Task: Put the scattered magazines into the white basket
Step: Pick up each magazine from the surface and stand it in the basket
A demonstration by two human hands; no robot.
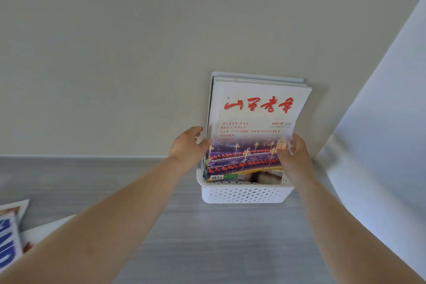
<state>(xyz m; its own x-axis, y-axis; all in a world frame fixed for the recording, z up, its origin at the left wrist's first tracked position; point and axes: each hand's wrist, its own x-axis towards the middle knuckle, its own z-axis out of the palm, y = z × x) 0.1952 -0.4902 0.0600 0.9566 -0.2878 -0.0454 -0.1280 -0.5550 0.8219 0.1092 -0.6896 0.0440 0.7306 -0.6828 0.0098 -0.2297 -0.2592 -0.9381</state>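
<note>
1. The white basket (244, 193) sits on a grey wood-grain surface (207, 244), pushed up against a pale wall (115, 53).
2. A front magazine (253, 120) (white cover, red title, a lit city street below) stands upright in the basket, with its lower edge inside the rim.
3. More magazines (258, 75) stand just behind it, and their tops show above it.
4. The left hand (187, 147) grips the front magazine's left edge. The thumb lies on the cover and the fingers curl narrowly toward the back.
5. The right hand (296, 157) grips the right edge the same way, with the thumb on the street picture and the fingers bent round the side.
6. Loose magazines (9, 237) lie flat at the lower left, well apart from the basket.
</note>
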